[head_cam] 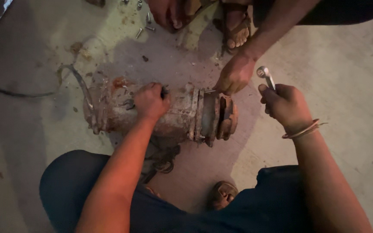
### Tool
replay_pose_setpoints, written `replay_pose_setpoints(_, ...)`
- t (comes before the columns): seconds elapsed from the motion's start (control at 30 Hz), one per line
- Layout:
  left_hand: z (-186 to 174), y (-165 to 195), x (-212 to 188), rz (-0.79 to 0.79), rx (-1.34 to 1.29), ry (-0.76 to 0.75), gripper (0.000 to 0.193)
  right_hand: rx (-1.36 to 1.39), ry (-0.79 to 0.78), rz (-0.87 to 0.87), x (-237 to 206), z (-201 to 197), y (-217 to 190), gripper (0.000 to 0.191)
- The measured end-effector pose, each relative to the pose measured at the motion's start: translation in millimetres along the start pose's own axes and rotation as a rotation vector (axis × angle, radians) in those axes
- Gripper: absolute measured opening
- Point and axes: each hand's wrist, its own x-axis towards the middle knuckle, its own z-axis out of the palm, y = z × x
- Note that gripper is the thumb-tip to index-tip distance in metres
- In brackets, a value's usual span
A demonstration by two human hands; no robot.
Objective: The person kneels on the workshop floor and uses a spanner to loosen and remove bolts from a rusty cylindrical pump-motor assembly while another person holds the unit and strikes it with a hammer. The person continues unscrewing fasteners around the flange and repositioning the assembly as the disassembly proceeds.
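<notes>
On concrete, rusty cylindrical pump [182, 114].

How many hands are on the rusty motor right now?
2: the wearer's left hand grips the rusty motor on top; a co-worker's hand touches its flanged end. The right hand holds a wrench clear.

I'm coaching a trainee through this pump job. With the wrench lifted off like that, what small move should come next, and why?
Probably bring the wrench in the right hand back down to the rusty pump flange. It hangs clear of the metal, while the left hand steadies the body and a co-worker's hand already grips the flange edge.
</notes>
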Motion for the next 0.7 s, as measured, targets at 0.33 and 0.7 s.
replay_pose_setpoints(0.33,-2.5,2.5,2.3,-0.055,0.027,-0.063,0.025,-0.155,-0.098,-0.036,-0.9,17.1,2.5,0.05)
replay_pose_setpoints(0.7,-13.6,9.9,7.1,-0.069,0.017,-0.089,0.032,-1.595,-0.207,-0.884,30.5,139.6,-163.2,0.018)
